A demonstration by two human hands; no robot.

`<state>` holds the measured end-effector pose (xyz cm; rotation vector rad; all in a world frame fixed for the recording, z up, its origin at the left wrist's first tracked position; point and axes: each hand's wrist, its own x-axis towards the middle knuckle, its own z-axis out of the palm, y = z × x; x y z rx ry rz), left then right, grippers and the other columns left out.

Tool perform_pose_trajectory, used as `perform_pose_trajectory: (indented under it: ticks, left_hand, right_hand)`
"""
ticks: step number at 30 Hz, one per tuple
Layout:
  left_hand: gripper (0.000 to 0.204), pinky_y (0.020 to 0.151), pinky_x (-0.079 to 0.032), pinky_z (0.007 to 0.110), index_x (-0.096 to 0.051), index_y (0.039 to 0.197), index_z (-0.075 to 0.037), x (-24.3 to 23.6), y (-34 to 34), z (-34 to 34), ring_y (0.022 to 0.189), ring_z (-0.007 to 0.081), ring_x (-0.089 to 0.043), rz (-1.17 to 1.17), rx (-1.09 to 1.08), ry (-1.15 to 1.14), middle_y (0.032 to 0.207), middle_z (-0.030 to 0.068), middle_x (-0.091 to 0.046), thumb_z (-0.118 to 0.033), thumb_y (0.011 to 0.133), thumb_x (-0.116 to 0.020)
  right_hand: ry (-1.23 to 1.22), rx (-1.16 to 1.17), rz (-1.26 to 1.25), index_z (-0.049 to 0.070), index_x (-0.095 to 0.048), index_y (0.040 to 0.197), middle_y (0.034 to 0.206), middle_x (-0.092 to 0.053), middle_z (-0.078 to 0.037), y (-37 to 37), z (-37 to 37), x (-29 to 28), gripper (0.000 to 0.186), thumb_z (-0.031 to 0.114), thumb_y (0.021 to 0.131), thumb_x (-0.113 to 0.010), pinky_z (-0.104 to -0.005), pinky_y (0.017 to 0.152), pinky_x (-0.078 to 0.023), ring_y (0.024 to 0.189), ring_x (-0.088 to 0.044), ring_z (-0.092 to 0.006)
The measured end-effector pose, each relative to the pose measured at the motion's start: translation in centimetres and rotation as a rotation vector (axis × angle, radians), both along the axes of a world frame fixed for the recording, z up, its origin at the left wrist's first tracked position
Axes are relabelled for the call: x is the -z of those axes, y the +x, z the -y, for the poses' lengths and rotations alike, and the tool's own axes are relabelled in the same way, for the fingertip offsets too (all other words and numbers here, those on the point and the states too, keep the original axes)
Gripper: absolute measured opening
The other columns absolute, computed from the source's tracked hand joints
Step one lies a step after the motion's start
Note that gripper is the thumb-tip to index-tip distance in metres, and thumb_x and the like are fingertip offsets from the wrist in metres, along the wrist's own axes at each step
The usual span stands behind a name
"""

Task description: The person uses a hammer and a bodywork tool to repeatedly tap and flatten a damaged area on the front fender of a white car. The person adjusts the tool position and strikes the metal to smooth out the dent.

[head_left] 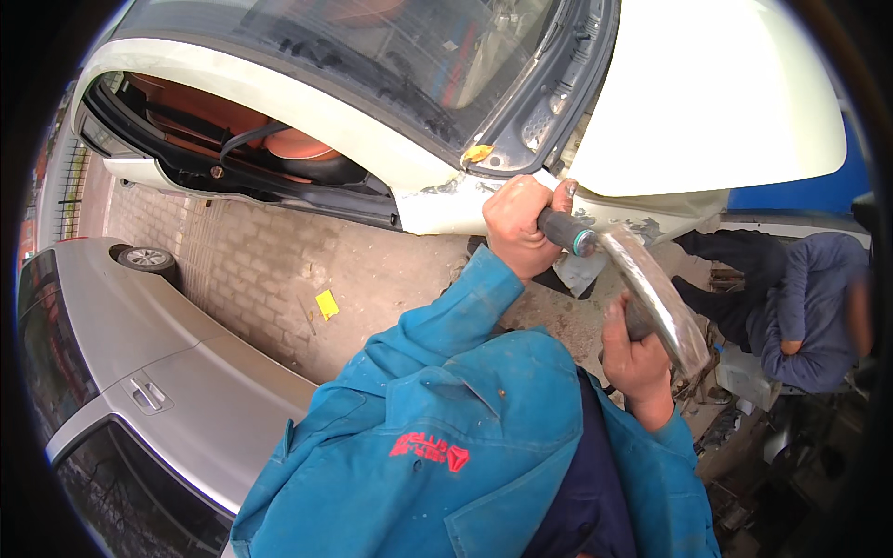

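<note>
My left hand [521,223] is closed around the dark cylindrical grip of a long, narrow sander [660,307]. The tool's metallic bar slants down to the right, and a teal ring shows at the end of the grip. My right hand [637,358] is closed on a dark knob near the bar's lower end, which is partly hidden. Just beyond my left hand is the pale fender [437,209] of a car, with scuffed grey patches along it. The sander overlaps the fender's edge in the picture; I cannot tell whether they touch.
A large pale hood panel [716,93] stands raised at the upper right. A yellow leaf [479,153] lies by the windshield. A silver car [177,344] is parked at left. On the paving lies a yellow paper [326,304]. Another person [809,307] in dark clothes is at right.
</note>
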<state>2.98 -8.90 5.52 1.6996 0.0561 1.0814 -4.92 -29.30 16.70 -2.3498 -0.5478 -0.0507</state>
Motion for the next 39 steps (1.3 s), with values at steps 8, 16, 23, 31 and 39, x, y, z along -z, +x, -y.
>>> perform_pose_trajectory:
  ticks: [8,16,23,31,39]
  left_hand:
    - [0.043,0.053,-0.037,0.049,-0.051,0.071,-0.006,0.4,-0.1,0.3,0.056,0.0351,-0.048,0.015,0.018,0.08,0.066,0.0126,-0.049,-0.001,0.089,-0.09]
    - [0.04,0.054,-0.037,0.047,-0.054,0.072,-0.006,0.7,-0.2,-0.5,0.056,0.0323,-0.048,0.022,0.035,0.127,0.065,0.0113,-0.05,-0.002,0.092,-0.089]
    - [0.044,0.053,-0.04,0.047,-0.051,0.07,-0.008,0.0,-1.8,-0.1,0.055,0.0342,-0.05,0.041,0.112,0.264,0.064,0.0103,-0.047,-0.003,0.085,-0.092]
    - [0.044,0.053,-0.039,0.048,-0.051,0.071,-0.008,0.6,-1.6,0.0,0.056,0.0349,-0.052,-0.003,0.103,0.19,0.065,0.0113,-0.05,-0.002,0.086,-0.091]
    - [0.045,0.053,-0.039,0.048,-0.05,0.07,-0.007,0.5,-1.0,0.0,0.056,0.0352,-0.051,-0.025,0.073,0.196,0.065,0.0114,-0.049,-0.003,0.087,-0.091]
  right_hand:
    - [0.478,0.032,-0.156,-0.007,-0.07,0.125,0.104,-0.073,-0.012,-0.2,0.0,-0.6,0.021,0.005,0.108,-0.073,-0.0358,0.072,-0.057,0.079,-0.068,-0.0199]
    - [0.502,-0.072,-0.15,-0.006,-0.058,0.144,0.102,-0.071,-0.012,-1.5,1.6,1.3,0.035,0.007,0.113,-0.068,-0.0333,0.073,-0.057,0.079,-0.066,-0.0149]
    - [0.459,0.03,-0.408,-0.006,-0.063,0.129,0.1,-0.07,-0.008,-2.3,2.3,3.0,0.026,0.008,0.11,-0.072,-0.0327,0.079,-0.056,0.088,-0.066,-0.0142]
    - [0.43,0.098,-0.423,-0.005,-0.069,0.12,0.1,-0.071,-0.007,-2.1,1.6,2.4,0.018,0.008,0.109,-0.074,-0.034,0.08,-0.057,0.089,-0.066,-0.0152]
    - [0.402,0.072,-0.42,-0.006,-0.065,0.125,0.103,-0.071,-0.009,-1.9,2.0,2.5,0.024,0.008,0.108,-0.075,-0.0333,0.078,-0.057,0.089,-0.067,-0.0145]
